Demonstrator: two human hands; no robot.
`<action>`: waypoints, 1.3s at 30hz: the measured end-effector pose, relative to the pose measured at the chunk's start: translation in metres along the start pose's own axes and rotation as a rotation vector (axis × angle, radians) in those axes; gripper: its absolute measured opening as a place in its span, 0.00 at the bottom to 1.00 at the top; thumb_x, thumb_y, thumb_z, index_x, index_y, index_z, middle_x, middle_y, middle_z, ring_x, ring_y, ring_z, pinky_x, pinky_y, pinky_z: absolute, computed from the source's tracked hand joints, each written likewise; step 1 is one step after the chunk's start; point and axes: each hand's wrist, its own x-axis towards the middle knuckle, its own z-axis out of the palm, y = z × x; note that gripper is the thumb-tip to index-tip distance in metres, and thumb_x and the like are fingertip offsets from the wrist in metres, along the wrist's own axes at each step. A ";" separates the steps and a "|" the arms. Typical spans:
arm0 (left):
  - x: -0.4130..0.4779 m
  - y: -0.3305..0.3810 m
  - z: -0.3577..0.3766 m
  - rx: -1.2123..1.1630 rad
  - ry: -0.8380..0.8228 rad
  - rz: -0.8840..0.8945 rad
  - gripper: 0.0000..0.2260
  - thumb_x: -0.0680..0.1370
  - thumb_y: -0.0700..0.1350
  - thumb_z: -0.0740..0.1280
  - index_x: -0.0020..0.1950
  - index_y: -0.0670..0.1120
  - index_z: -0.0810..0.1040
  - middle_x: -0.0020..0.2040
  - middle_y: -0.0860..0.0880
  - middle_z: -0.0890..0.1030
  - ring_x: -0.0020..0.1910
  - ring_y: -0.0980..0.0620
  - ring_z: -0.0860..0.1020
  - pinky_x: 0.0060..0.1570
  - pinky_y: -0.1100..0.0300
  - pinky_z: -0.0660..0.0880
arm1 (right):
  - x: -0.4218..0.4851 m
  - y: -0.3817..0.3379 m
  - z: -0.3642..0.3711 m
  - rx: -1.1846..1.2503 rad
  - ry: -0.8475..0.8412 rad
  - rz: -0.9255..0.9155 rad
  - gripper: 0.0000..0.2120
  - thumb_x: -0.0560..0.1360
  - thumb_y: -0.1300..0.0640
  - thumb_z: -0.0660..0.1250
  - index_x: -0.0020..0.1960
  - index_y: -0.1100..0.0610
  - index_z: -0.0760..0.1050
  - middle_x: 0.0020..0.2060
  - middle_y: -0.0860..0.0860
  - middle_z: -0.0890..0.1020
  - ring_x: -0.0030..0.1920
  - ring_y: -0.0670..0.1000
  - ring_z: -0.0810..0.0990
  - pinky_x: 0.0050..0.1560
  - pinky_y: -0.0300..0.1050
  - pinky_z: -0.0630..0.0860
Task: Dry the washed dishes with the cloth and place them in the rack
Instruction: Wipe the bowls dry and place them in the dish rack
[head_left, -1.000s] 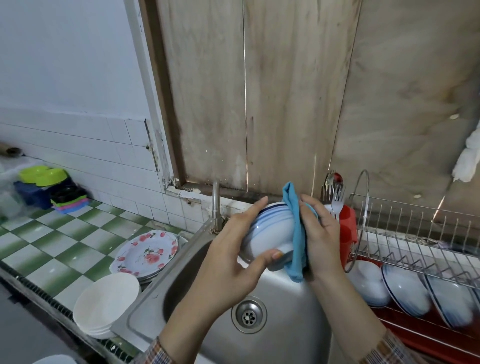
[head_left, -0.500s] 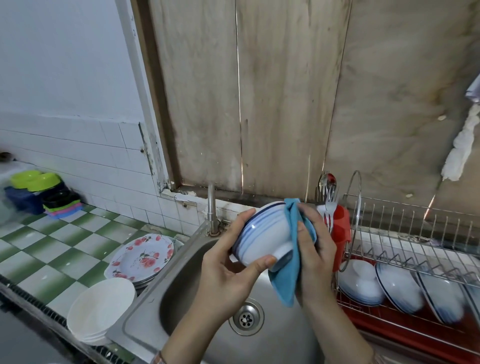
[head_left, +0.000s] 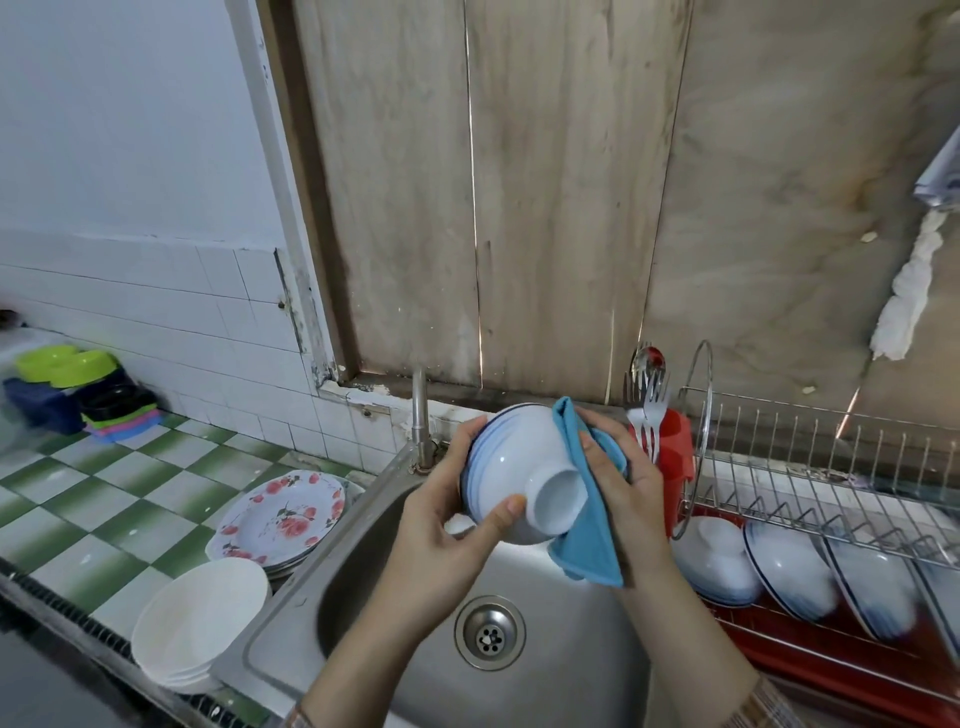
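head: glossy round bowl, soft blue cloth

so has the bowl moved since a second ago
Yes, but only by turning: the bowl sits between the tap and the red cutlery holder as before, while its foot has swung up to face the camera.

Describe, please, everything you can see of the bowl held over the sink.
The bowl is white, glossy, ceramic-looking, with blue bands near its rim. It is tilted on its side above the sink, its round foot toward the camera. The left hand grips its rim and wall; the right hand presses a blue cloth against its right side.
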 end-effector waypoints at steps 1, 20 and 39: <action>0.003 0.001 -0.003 0.025 -0.018 -0.017 0.31 0.70 0.56 0.72 0.72 0.59 0.67 0.65 0.56 0.77 0.64 0.57 0.76 0.57 0.64 0.75 | 0.003 -0.007 0.001 -0.028 0.013 -0.027 0.10 0.71 0.59 0.67 0.52 0.55 0.78 0.46 0.45 0.82 0.43 0.37 0.80 0.41 0.31 0.75; 0.004 0.006 0.020 -0.377 0.258 -0.211 0.19 0.72 0.50 0.70 0.60 0.42 0.79 0.50 0.42 0.85 0.51 0.39 0.83 0.41 0.54 0.82 | -0.031 0.024 0.018 -0.492 0.130 -0.784 0.18 0.78 0.47 0.64 0.62 0.57 0.73 0.65 0.58 0.66 0.71 0.45 0.66 0.69 0.38 0.65; 0.001 0.004 -0.019 -0.368 -0.164 -0.512 0.36 0.49 0.61 0.83 0.53 0.48 0.82 0.54 0.40 0.83 0.52 0.40 0.82 0.55 0.38 0.77 | -0.002 -0.017 0.017 -0.267 -0.521 -0.298 0.10 0.73 0.51 0.65 0.32 0.48 0.74 0.27 0.43 0.73 0.27 0.40 0.69 0.30 0.31 0.65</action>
